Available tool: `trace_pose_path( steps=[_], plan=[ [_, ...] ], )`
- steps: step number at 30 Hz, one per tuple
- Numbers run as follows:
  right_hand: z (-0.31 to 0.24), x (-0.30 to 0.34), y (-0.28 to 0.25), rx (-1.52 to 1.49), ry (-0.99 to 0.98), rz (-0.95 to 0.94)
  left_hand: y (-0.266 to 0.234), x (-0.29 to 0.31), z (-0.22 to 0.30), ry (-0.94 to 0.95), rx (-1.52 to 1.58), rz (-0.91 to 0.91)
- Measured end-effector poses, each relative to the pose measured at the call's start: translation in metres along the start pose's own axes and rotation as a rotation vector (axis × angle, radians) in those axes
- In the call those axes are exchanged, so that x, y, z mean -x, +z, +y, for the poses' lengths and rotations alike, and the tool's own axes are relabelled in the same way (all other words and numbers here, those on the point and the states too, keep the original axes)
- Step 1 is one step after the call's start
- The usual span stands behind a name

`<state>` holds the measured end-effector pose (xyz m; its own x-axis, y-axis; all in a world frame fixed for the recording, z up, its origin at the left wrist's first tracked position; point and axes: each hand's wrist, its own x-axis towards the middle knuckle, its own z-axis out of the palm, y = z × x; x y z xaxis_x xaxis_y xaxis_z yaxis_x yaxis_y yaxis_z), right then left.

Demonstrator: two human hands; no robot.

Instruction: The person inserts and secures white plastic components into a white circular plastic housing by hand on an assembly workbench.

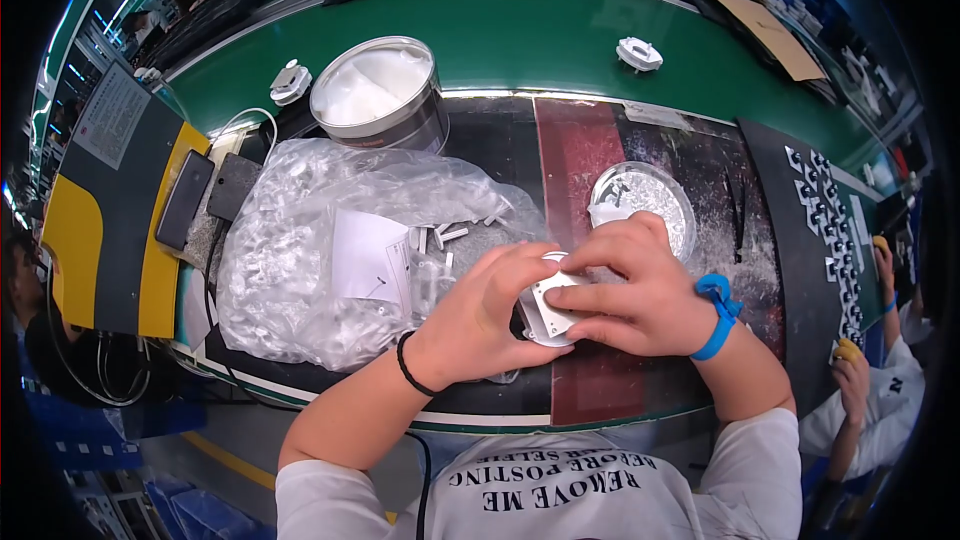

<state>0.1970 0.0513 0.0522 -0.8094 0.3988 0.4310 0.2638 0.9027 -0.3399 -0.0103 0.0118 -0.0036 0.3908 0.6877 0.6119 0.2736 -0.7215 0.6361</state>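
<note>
As two hands (480,315) (650,295) hold one white part (554,318) | one bag (285,250) bulges

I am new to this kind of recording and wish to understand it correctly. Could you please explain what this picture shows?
There is no machine arm here: a person works with two bare hands. The single picture comes from a wide camera worn on the head, looking down, so straight edges bend near the rim.

The left hand grips a small white part between thumb and fingers; the fingers of the right hand touch its face.

On the work surface are a large clear plastic bag of small pieces, a metal tin and a round dish. At the right, small black-and-white parts lie on a dark sheet.
</note>
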Motion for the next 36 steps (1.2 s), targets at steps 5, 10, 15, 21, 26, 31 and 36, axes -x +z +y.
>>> trace_pose_path(
  steps=[5, 10, 15, 21, 26, 31, 36],
  plan=[
    [0.000, 0.001, 0.002, 0.001, -0.001, 0.013, -0.001, 0.000, -0.001, 0.015, -0.050, -0.009],
    [0.002, 0.003, 0.004, -0.025, -0.020, 0.032, -0.001, 0.001, -0.001, 0.028, -0.032, -0.024],
    [0.007, 0.004, 0.006, -0.053, -0.037, 0.049, -0.002, 0.000, -0.001, 0.021, -0.027, -0.042],
    [0.005, 0.003, 0.005, -0.040, -0.005, 0.074, -0.002, -0.002, 0.002, 0.009, 0.002, -0.006],
    [0.008, 0.008, 0.017, -0.157, 0.047, 0.149, -0.007, -0.003, 0.004, -0.020, -0.030, -0.028],
    [0.014, 0.014, 0.026, -0.248, 0.067, 0.258, -0.007, -0.005, 0.005, 0.025, -0.086, -0.038],
    [0.007, 0.012, 0.025, -0.461, 0.180, 0.276, -0.009, -0.007, 0.003, 0.082, -0.045, 0.028]
  ],
)
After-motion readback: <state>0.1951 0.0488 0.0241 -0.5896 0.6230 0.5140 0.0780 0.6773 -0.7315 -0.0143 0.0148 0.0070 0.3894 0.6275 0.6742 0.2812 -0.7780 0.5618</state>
